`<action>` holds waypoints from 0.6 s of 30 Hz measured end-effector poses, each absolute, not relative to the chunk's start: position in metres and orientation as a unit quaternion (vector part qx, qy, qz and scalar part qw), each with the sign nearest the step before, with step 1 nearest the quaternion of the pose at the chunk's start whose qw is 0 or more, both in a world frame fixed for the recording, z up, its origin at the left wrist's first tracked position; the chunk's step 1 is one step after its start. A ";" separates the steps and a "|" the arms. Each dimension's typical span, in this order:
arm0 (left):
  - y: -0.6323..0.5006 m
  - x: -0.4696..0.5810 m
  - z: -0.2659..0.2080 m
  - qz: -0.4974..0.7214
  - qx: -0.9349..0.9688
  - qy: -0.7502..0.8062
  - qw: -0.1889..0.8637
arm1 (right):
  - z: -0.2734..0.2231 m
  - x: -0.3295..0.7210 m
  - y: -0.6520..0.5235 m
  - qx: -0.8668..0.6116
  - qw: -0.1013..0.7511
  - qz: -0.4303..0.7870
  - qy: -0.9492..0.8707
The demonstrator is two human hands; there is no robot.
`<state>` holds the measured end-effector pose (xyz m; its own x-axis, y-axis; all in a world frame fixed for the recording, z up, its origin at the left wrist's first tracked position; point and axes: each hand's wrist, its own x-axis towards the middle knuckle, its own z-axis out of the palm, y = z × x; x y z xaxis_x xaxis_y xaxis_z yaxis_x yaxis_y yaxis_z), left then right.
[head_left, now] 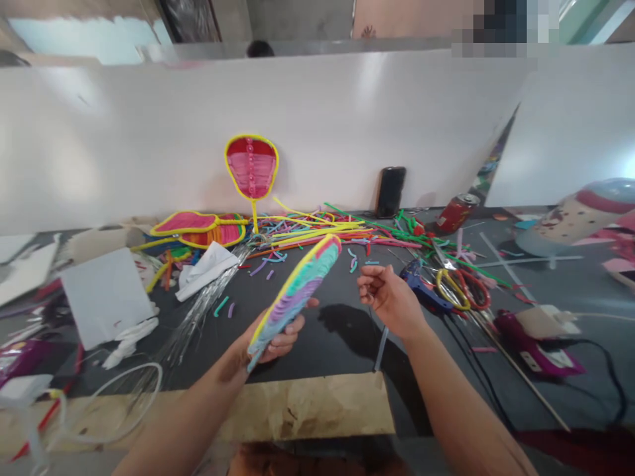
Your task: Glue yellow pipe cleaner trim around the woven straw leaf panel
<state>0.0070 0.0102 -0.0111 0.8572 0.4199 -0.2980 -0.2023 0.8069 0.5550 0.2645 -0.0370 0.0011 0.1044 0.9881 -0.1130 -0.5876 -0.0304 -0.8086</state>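
My left hand grips a pipe-cleaner fan with wavy bands of teal, purple and light blue. Yellow edging runs along the fan, which is tilted and seen nearly side-on. To its right, my right hand hovers over the dark table, its fingers loosely curled and nothing visible in them. A pale blue strip shows just below the right hand. Close by that hand lie a blue glue gun and scissors with yellow and red handles. Short pipe-cleaner scraps are scattered beyond the hands.
A pink, yellow-rimmed fan stands against the white partition. Loose pipe cleaners pile along the back, near a phone and a red can. Brown paper lines the front edge; a purple power strip sits right.
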 end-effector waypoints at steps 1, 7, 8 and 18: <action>0.010 0.005 -0.012 0.151 0.251 0.170 0.941 | 0.001 0.264 -0.037 -0.380 0.641 0.609 -0.270; 0.011 -0.001 -0.014 0.151 0.216 0.068 0.962 | -0.007 0.264 -0.035 -0.457 0.653 0.522 -0.304; 0.012 -0.001 -0.015 0.154 0.215 0.066 0.962 | -0.008 0.265 -0.034 -0.463 0.661 0.503 -0.310; 0.015 -0.007 -0.017 0.146 0.251 0.089 0.953 | -0.004 0.283 -0.027 -0.430 0.799 0.348 -0.236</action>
